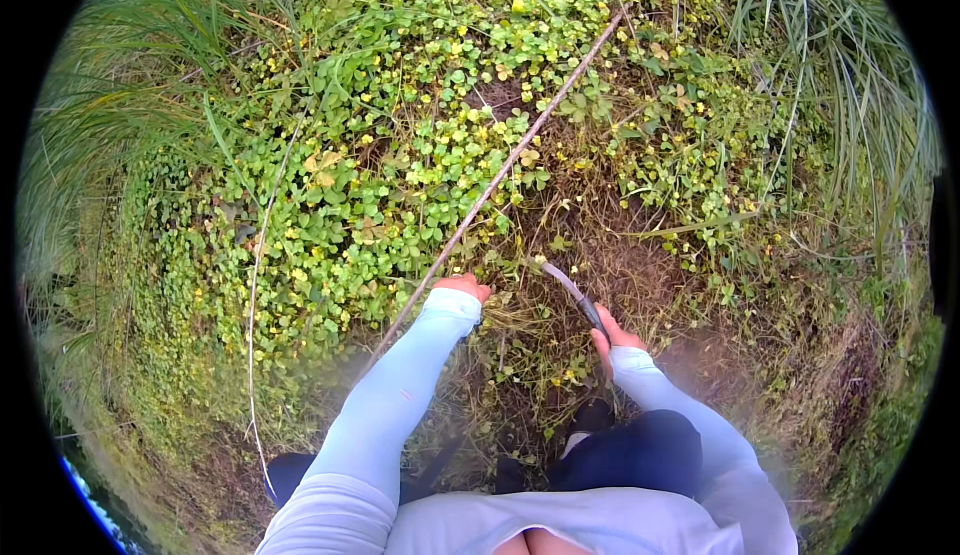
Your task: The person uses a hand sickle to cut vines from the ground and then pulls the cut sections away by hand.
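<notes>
My right hand (613, 337) is wrapped around the dark handle of a sickle (561, 277), whose narrow curved blade points up and left into the low plants. My left hand (466, 285) is down at the plants, left of the blade tip, with its fingers bent and partly hidden behind the wrist. Beside it is a loose bunch of pale stems (511, 315); I cannot tell whether the fingers grip them. A long thin stick (525, 139) slants across the ground and passes behind my left wrist and forearm. Leafy ground cover (337, 202) with small yellow-green leaves spreads ahead.
Brown ground with dry stems (637, 255) lies right of the sickle. Tall grass clumps stand at the upper left (142, 82) and upper right (847, 67). A thin pale stalk (259, 255) runs along the left to my dark-trousered leg (289, 472). A dark shoe (592, 414) shows below.
</notes>
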A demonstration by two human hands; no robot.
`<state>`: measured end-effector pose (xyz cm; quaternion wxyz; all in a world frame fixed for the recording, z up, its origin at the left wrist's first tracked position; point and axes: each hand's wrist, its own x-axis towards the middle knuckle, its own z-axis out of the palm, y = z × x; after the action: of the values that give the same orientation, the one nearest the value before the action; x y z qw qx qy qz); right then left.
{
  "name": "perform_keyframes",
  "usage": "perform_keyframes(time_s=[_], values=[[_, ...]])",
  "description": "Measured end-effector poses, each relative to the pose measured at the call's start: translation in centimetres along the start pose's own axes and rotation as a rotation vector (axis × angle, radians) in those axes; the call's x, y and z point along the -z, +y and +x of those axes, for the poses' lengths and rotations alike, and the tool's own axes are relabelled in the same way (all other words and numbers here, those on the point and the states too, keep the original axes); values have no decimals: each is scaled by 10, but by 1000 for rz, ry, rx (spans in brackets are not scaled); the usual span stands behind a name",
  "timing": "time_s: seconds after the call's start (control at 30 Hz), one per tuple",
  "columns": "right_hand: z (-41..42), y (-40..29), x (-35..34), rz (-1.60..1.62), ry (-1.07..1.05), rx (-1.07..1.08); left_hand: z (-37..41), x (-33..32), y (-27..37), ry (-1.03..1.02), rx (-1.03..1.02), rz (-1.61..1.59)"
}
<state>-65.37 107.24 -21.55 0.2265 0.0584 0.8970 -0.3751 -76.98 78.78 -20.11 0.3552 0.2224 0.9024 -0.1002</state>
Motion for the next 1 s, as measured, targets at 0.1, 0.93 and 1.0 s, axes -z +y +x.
perform_keyframes(time_s=[0.1, 0.93, 1.0], values=[[-14, 17, -14, -151, -31, 93, -15, -11, 0, 66, -28, -56], [-10, 49, 42, 66, -154, 189, -73, -48, 76, 351, -820, 125], [-3, 48, 45, -72, -233, 155, -36, -45, 104, 412, -945, 124]])
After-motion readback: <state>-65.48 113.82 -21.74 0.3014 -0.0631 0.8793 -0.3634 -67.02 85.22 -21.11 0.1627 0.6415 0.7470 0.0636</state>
